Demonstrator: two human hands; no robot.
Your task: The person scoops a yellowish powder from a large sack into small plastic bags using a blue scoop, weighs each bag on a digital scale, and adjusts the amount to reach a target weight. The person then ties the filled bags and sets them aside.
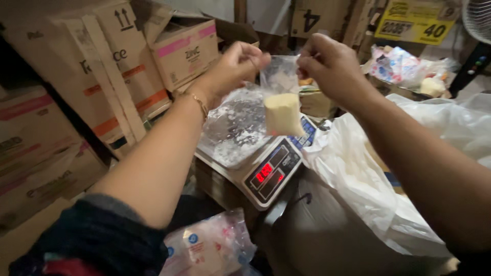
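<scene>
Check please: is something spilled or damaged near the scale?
Nothing stands out. Both hands, left and right, hold the small clear bag of pale powder above the scale; no spill shows.

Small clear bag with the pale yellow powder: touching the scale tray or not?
Apart. The head view shows both hands, left hand and right hand, pinching the bag by its top, hanging it clear above the plastic-covered scale tray.
</scene>
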